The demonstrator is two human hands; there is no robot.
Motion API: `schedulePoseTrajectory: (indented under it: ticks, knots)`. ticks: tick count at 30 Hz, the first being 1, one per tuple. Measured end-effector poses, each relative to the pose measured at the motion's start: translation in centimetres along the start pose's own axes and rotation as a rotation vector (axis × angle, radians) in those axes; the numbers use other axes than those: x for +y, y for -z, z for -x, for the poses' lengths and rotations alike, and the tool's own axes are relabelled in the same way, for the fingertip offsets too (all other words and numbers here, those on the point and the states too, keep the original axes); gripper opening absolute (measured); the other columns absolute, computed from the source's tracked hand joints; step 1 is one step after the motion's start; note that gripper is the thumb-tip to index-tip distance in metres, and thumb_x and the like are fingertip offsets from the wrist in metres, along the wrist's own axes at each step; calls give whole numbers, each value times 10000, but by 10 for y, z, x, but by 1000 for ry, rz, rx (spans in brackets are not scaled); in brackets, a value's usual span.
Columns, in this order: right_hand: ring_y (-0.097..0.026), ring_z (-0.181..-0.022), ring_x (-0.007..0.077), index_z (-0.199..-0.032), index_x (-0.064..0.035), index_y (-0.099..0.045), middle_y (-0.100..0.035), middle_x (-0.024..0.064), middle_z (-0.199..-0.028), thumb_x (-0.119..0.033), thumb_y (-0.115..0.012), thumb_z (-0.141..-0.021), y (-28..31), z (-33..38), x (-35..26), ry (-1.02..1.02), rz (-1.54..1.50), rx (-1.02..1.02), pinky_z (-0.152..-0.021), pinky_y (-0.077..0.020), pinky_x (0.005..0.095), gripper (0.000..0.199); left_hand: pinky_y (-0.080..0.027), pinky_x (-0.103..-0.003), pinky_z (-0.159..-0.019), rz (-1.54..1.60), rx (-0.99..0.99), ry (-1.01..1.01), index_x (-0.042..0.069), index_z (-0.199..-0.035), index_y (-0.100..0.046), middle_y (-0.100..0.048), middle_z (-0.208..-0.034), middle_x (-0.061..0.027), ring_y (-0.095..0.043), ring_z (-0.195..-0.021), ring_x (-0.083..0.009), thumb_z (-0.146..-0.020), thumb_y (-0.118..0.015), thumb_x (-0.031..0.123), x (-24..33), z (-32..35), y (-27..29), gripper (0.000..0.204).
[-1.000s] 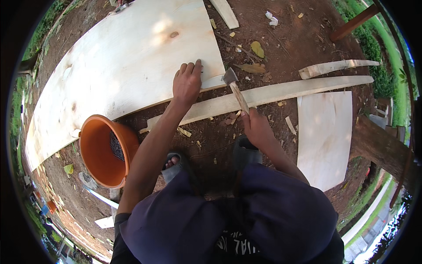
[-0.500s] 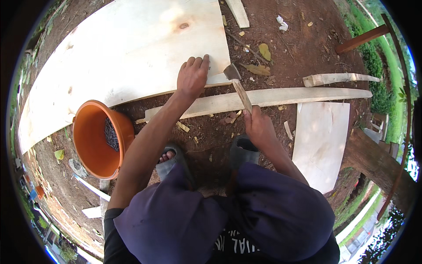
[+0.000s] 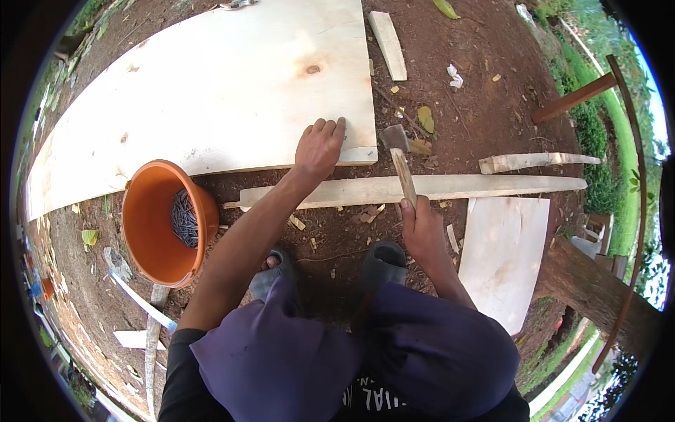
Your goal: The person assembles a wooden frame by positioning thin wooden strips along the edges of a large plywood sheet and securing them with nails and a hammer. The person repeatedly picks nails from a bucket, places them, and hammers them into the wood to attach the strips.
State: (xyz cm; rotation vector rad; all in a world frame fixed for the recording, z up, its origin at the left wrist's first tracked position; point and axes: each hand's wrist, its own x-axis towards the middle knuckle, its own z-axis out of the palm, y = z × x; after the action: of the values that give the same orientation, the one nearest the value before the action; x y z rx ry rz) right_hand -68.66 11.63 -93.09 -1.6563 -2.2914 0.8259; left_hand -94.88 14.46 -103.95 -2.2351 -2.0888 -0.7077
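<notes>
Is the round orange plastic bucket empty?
No: the round orange plastic bucket holds a dark pile of nails at its bottom, beside the left forearm.

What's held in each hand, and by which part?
The right hand grips a hammer by the lower end of its wooden handle, head pointing away from the person. The left hand holds nothing; it presses flat on the large plywood sheet near its edge.

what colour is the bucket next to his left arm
Orange, inside and out; the bucket shows clearly in the head view, with dark nails inside.
</notes>
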Motion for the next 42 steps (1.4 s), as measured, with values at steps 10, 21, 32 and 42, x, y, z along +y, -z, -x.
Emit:
schedulePoseTrajectory:
  ticks: [10,21,32,42]
  knots:
    - [-578,-565,195,-1005,-7,-499,-588,78,-687,-471,-497,-1038,-32,-3,24,49,142,-83,-533,-484,307,466,-514,-408,-801,12,-22,8,-3,-1282,-584,-625,-932,-103,-602,-920,-287,-826,-599,25,-1,-2,7,457]
    - [-575,-514,380,-1014,-40,-518,-606,196,-683,-359,-505,-1054,-42,5,47,27,145,-106,-506,-469,446,322,-501,-400,-810,32,6,7,-6,-1257,-591,-625,-949,-104,-593,-936,-276,-833,-594,34,2,0,6,426]
    - [-550,-539,270,-1122,13,-502,-571,169,-730,-403,-542,-1035,16,8,-13,348,-482,310,-495,-443,362,427,-502,-384,-832,28,28,17,-2,-1264,-597,-620,-942,-97,-596,-927,-267,-833,-603,39,5,0,10,433]
    - [-448,-522,76,-1004,0,-525,-444,39,-654,-506,-461,-1051,81,-4,-86,375,-758,475,-456,-386,221,512,-500,-394,-848,22,10,52,-1,-1262,-602,-623,-958,-101,-593,-937,-277,-834,-589,22,-6,17,11,430]
